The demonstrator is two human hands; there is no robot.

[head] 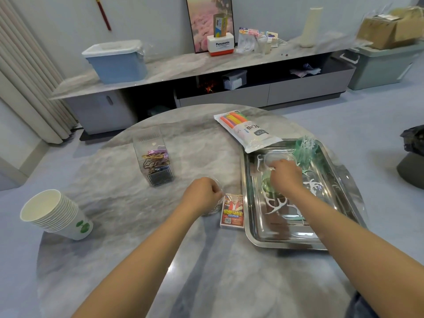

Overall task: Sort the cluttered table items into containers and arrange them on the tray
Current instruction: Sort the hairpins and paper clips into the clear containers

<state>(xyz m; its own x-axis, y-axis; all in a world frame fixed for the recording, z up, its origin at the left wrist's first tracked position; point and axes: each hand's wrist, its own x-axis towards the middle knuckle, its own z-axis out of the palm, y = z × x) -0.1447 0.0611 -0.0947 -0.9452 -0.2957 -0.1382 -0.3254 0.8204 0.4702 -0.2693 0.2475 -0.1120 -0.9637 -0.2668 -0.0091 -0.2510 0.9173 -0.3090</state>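
1. The left hand (pixel 203 195) reaches forward, fingers curled round a small clear glass cup (pixel 215 207) on the grey marble worktop (pixel 114 203).
2. The right hand (pixel 285 176) extends over the shiny steel tray (pixel 286 243), fingers curled down among white and green floss picks (pixel 275 206); what it holds cannot be told.

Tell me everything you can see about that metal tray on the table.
The metal tray is a shiny rectangular pan, apparently stainless steel, with rounded corners and a raised, rolled rim. It sits flat on the right side of the round marble-look table. Inside lie scattered white and green floss picks and a small clear round container. The right hand reaches into it. A bag of coloured straws overlaps its far left corner, and a small card box lies just beside its left rim.
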